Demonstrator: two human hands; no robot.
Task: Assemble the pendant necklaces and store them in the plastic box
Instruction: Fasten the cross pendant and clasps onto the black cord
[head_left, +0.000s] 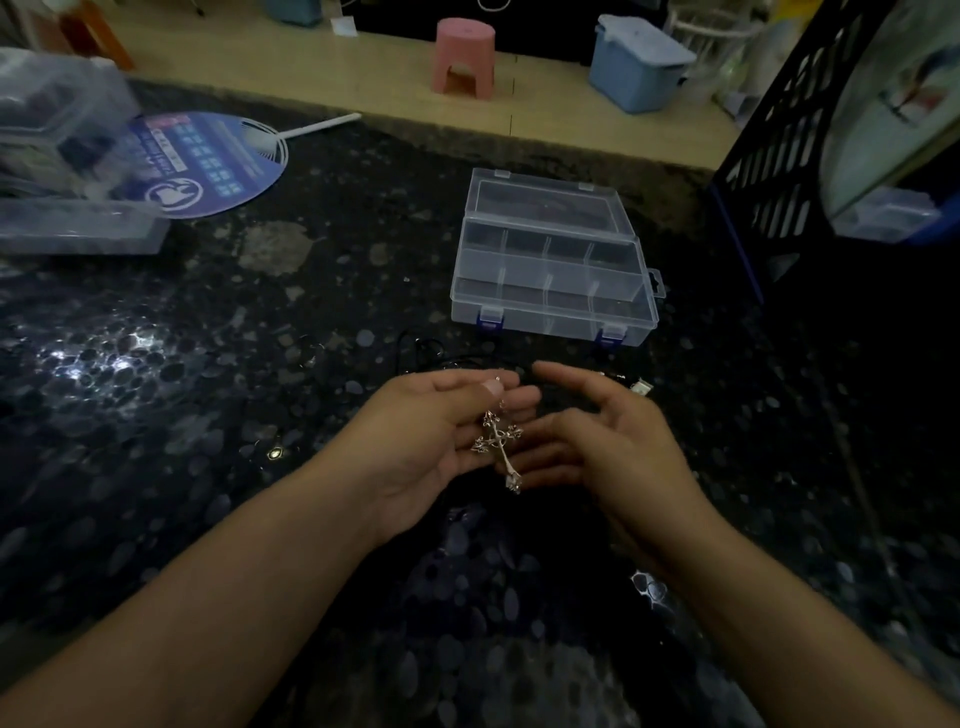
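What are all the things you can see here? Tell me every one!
Ornate metal cross pendant: one, silver, hanging from the left hand's pinch.
Clear plastic compartment box: one, blue latches, lid open, beyond the hands.
Thin black cord: one, on the dark table before the box.
Round paper fan: one, blue, far left.
Plastic stool: one, pink, on the floor.
Lidded bin: one, light blue, on the floor.
Left hand: pinching the pendant.
Right hand: open, beside it.
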